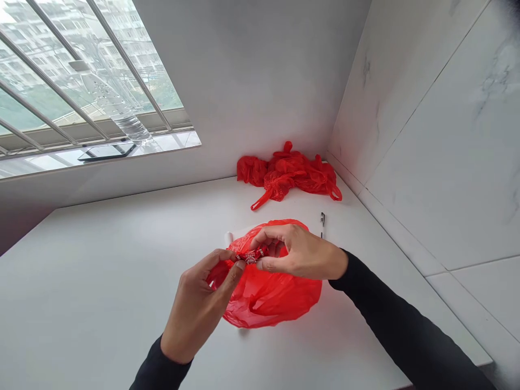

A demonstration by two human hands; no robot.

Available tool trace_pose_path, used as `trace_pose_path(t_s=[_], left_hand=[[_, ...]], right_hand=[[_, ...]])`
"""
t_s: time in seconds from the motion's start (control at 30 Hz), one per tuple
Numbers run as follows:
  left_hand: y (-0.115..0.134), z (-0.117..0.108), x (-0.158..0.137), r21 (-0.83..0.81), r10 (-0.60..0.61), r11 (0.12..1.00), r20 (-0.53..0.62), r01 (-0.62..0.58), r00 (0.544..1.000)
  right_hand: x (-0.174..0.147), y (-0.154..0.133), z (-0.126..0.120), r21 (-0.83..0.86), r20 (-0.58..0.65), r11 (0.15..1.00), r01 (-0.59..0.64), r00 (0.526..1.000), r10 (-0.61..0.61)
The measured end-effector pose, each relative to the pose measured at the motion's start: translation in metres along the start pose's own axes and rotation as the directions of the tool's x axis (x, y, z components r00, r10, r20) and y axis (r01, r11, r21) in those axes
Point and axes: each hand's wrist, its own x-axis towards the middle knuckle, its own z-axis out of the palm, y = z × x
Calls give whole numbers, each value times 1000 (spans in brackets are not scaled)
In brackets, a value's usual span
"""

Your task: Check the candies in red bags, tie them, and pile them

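Between my two hands is a small wrapped candy [251, 257], red with white print and narrowed at its ends. The thumb and forefinger of my left hand [207, 292] pinch its left end. My right hand [294, 253] grips the right end with thumb and fingers. Beneath both hands a thin red plastic bag [280, 303] lies spread on the white table [134, 292]. My hands cover part of the bag, so what it contains, if anything, cannot be made out.
A heap of crumpled red plastic bags [292, 173] lies against the back wall. A pen [322, 222] lies right of the spread bag, and a white cylindrical object [228, 238] shows at its left edge. On the windowsill stand a clear bottle [122, 111] and a dark flat device [106, 151].
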Motion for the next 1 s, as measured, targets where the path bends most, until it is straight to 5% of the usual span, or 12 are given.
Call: trace_pose_path(t_s=[0.57, 0.8, 1.0], left_hand=[[-3, 3, -1, -9, 13, 1000, -37, -13, 999], [6, 4, -4, 2, 48, 999, -258, -49, 965], [-2, 2, -2, 50, 120, 992, -171, -113, 978]], right_hand=[[0, -1, 7, -70, -32, 997, 41, 999, -44], [2, 5, 10, -160, 1, 986, -47, 999, 47], [7, 13, 11, 90, -5, 991, -103, 995, 104]])
